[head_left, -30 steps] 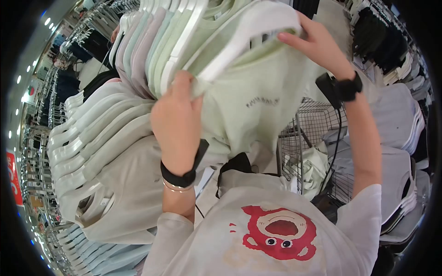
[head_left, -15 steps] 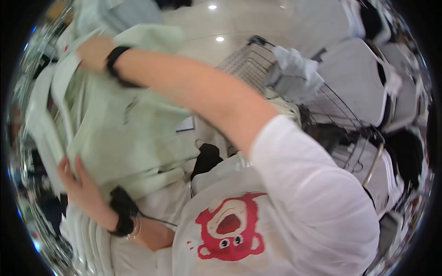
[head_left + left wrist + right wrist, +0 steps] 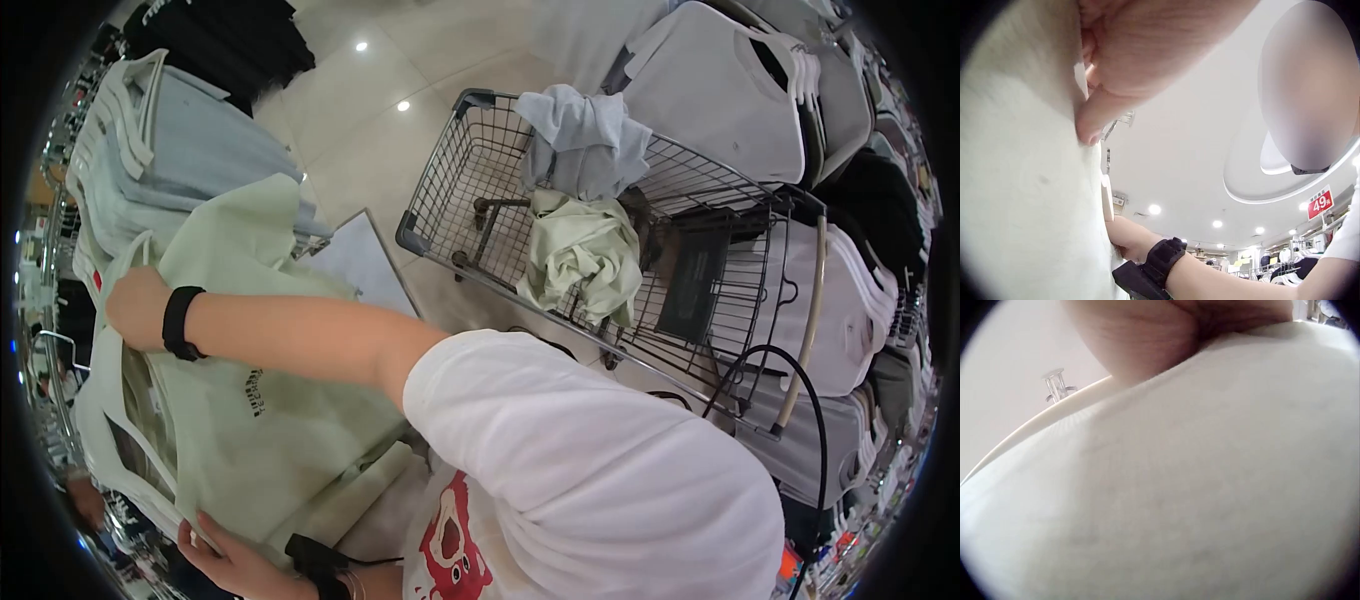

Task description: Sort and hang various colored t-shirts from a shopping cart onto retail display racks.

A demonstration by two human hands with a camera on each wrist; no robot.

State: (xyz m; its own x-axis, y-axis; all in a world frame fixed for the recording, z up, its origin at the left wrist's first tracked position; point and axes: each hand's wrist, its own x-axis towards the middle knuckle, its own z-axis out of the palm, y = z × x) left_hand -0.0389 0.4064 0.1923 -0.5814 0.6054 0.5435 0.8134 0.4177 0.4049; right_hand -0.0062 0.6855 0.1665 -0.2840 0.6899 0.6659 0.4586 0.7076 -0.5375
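A pale green T-shirt [image 3: 270,420] with small dark lettering on its chest hangs on a white hanger [image 3: 130,425] at the left of the head view. My right hand [image 3: 138,308] reaches across and grips its far shoulder; in the right wrist view that hand [image 3: 1147,337] bears on the shirt's top edge. The left hand [image 3: 238,565] is at the near shoulder. In the left wrist view its thumb [image 3: 1091,128] presses the fabric edge, with the fingers curled behind and partly hidden.
A wire shopping cart [image 3: 470,165] with a crumpled pale green garment [image 3: 580,255] and a grey one [image 3: 585,140] stands to the right. Bluish garments [image 3: 215,140] hang beyond my right hand. Grey shirts [image 3: 710,95] hang on the far right. A black cable [image 3: 822,440] loops near the cart handle.
The T-shirt has gone from in front of me to the left rack, both hands staying at its shoulders. The head view has turned, bringing the whole cart into sight.
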